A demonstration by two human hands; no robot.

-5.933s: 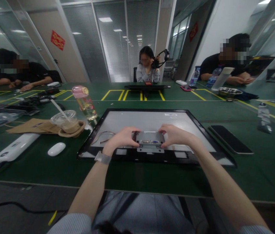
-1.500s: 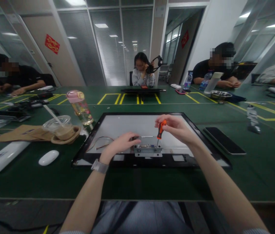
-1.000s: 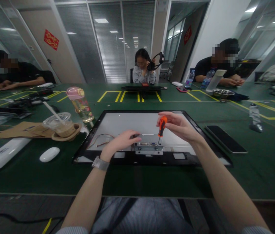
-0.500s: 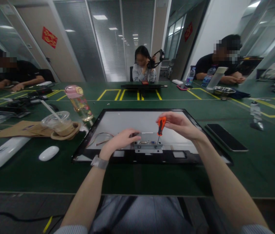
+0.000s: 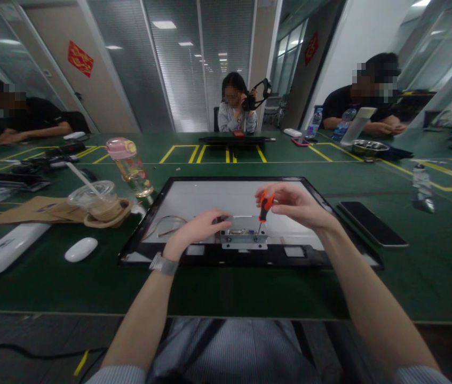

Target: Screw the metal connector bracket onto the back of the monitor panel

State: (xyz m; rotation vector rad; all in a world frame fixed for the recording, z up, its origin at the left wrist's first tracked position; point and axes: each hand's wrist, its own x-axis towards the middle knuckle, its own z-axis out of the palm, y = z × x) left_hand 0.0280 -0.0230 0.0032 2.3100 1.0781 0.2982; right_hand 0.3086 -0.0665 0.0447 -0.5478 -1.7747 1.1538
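Observation:
A flat monitor panel [image 5: 209,197] with a black frame lies face down on the green table in front of me. A small grey metal box with connector ports [image 5: 244,238] sits at its near edge. My left hand [image 5: 199,229] rests on the box's left end, fingers curled against it. My right hand [image 5: 295,205] pinches the top of an orange-and-black screwdriver [image 5: 264,207], held upright with its tip on the box's right side. Thin red wires [image 5: 165,226] lie on the panel to the left.
Left of the panel stand a pink-lidded bottle [image 5: 129,166], a plastic cup with a straw [image 5: 95,198], a white mouse [image 5: 81,249] and a white bar [image 5: 4,249]. A black phone [image 5: 372,223] lies on the right. Several people sit around the table's far side.
Both hands were on the metal box 5.9 s ago; since then my right hand has taken up the screwdriver and set its tip on the box. Over the last second it stays nearly still.

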